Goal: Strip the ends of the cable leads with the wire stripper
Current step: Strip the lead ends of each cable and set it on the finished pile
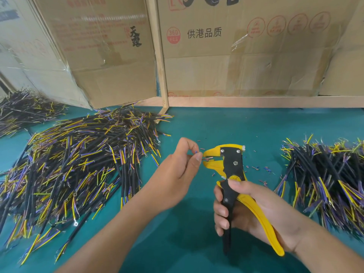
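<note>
Green bench surface [226,125] bore cable piles; left hand [177,174] pinched a lead [197,152] at the jaws, nine o'clock of the wire stripper [232,166], gripped by the right hand [254,209].

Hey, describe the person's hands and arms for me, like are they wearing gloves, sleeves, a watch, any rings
Both arms are bare for as far as the view shows, with no sleeves in sight. The left hand and the right hand wear no gloves. No watch, bracelet or wristband shows on either wrist, and no rings show on the visible fingers. The fingernails are short and unpainted.
</note>
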`<state>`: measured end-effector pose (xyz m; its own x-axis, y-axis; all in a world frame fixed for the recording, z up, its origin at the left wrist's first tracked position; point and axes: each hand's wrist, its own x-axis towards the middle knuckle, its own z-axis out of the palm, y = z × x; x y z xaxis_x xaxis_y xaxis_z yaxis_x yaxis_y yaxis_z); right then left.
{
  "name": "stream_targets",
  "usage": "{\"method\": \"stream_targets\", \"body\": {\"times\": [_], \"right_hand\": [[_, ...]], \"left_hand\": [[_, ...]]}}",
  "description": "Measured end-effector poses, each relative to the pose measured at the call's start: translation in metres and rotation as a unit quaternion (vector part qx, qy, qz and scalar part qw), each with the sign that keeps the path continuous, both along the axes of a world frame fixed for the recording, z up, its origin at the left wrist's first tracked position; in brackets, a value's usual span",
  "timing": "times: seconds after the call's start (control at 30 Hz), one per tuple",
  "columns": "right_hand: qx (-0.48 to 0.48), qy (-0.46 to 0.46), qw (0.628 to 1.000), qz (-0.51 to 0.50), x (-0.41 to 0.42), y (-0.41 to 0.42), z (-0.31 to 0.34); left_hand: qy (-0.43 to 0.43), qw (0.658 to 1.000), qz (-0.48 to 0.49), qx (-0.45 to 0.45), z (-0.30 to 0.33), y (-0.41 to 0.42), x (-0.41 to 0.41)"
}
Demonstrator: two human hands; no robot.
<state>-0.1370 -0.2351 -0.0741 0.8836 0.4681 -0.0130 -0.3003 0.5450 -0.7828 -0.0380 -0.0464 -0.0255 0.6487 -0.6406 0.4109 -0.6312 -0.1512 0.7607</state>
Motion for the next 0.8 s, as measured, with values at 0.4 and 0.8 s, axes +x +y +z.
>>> {"method": "stream_targets", "body": {"times": [0.4, 0.8], "right_hand": [[-0.014, -0.001, 1.0, -0.013, -0.009, 0.006, 0.014], [-0.026, 0.003, 1.0, -0.003, -0.009, 0.008, 0.014]], "left_hand": [[-0.044, 0.996, 0.034, 0.074, 0.005, 0.001, -0.004], [-0.036, 0.995, 0.055, 0.075, 0.004, -0.001, -0.004]]}}
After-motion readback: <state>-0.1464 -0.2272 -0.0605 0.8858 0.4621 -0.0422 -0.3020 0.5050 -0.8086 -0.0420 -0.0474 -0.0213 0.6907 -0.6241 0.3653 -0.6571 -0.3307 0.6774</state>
